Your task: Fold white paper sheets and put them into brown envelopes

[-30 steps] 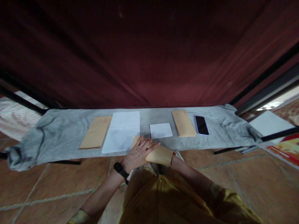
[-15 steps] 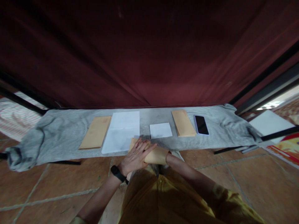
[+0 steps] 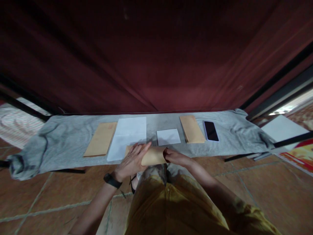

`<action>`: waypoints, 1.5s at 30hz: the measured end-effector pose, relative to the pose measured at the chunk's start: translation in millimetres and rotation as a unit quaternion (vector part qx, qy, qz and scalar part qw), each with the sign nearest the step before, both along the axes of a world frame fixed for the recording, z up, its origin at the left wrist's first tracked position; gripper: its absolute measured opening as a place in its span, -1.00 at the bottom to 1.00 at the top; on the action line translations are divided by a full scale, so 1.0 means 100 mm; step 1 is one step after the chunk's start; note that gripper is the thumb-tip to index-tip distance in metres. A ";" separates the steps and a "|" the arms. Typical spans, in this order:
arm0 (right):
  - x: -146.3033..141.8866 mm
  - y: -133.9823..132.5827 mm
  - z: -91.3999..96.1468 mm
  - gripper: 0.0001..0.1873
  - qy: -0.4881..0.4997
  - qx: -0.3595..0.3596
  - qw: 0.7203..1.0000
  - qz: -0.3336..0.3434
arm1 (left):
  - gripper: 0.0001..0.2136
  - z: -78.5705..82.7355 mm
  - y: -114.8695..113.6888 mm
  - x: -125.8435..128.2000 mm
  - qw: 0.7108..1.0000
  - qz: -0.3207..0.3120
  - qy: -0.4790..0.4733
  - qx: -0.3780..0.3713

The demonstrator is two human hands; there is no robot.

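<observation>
A brown paper envelope (image 3: 154,155) lies crosswise at the bench's front edge, above my lap, its mouth bulging on the right. My left hand (image 3: 133,160) grips it from above near its left end, thumb apart from the fingers. Into the mouth reach the fingers of my right hand (image 3: 174,156); the paper hides them, so I cannot tell how they are held or whether they hold anything. Behind the envelope are a creased white sheet (image 3: 129,130) on the left and a small folded white paper (image 3: 168,136) in the middle.
Grey cloth (image 3: 70,130) covers the narrow bench. Flat brown envelopes lie at the left (image 3: 100,138) and right (image 3: 192,129), with a phone (image 3: 211,131) beside the right pile. A dark red curtain (image 3: 156,65) hangs behind; black metal bars (image 3: 281,78) flank it.
The envelope has shifted left, along with my left hand. My right hand has come partly out of it: the mouth was around the wrist and now covers only the fingers.
</observation>
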State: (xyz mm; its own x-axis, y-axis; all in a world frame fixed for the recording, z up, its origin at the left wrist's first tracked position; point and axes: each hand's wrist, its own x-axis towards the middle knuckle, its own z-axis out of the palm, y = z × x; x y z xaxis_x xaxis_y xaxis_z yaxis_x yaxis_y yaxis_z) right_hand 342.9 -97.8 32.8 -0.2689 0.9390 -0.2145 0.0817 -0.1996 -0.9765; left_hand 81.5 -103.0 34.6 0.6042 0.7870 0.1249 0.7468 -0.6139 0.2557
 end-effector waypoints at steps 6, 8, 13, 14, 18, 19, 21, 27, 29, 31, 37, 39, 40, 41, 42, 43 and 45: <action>0.07 0.06 0.04 -0.76 0.068 0.032 0.997 0.009 | 0.03 0.06 0.07 -0.16 0.999 0.037 -0.016 0.004; 0.10 0.00 0.05 -0.70 0.077 0.032 0.996 -0.022 | 0.04 0.07 0.08 -0.18 0.999 0.048 -0.023 0.006; 0.08 -0.12 -0.02 -0.56 0.075 0.013 0.989 -0.126 | 0.05 0.05 0.11 -0.16 0.998 0.046 -0.022 0.035; 0.06 -0.14 -0.04 -0.52 0.079 -0.003 0.988 -0.131 | 0.05 0.04 0.11 -0.15 0.998 0.038 -0.020 0.043; -0.04 -0.13 -0.16 -0.61 0.110 -0.054 0.989 -0.077 | 0.01 0.02 0.13 -0.11 0.998 0.019 -0.014 0.058; -0.06 -0.12 -0.19 -0.66 0.115 -0.058 0.989 -0.065 | -0.01 0.01 0.12 -0.10 0.998 0.018 -0.013 0.060; -0.10 -0.09 -0.24 -0.75 0.122 -0.060 0.989 -0.059 | -0.03 0.01 0.11 -0.09 0.998 0.016 -0.007 0.061; -0.15 -0.01 -0.36 -0.86 0.102 -0.067 0.990 -0.074 | -0.05 -0.03 0.09 -0.08 0.998 0.018 0.002 0.058; -0.14 0.01 -0.42 -0.85 0.086 -0.077 0.991 -0.072 | -0.06 -0.04 0.10 -0.07 0.998 0.018 0.003 0.060; -0.12 0.04 -0.50 -0.83 0.064 -0.077 0.992 -0.070 | -0.07 -0.04 0.12 -0.05 0.998 0.013 0.013 0.064; -0.07 0.18 -0.68 -0.78 -0.027 -0.069 0.993 -0.092 | -0.10 -0.04 0.17 0.05 0.997 0.009 0.035 0.069; -0.07 0.22 -0.71 -0.77 -0.045 -0.067 0.993 -0.087 | -0.09 -0.06 0.18 0.06 0.997 0.014 0.033 0.063; -0.07 0.24 -0.72 -0.78 -0.056 -0.063 0.993 -0.087 | -0.08 -0.07 0.19 0.07 0.998 0.017 0.032 0.059; -0.07 0.25 -0.73 -0.79 -0.068 -0.059 0.992 -0.089 | -0.08 -0.09 0.19 0.07 0.998 0.019 0.030 0.054; -0.07 0.26 -0.73 -0.80 -0.082 -0.054 0.991 -0.092 | -0.07 -0.10 0.20 0.06 0.998 0.021 0.027 0.049; -0.08 0.27 -0.74 -0.81 -0.095 -0.051 0.990 -0.093 | -0.07 -0.12 0.20 0.05 0.999 0.021 0.025 0.043; -0.09 0.29 -0.75 -0.82 -0.113 -0.045 0.989 -0.088 | -0.06 -0.15 0.20 0.04 0.999 0.025 0.022 0.033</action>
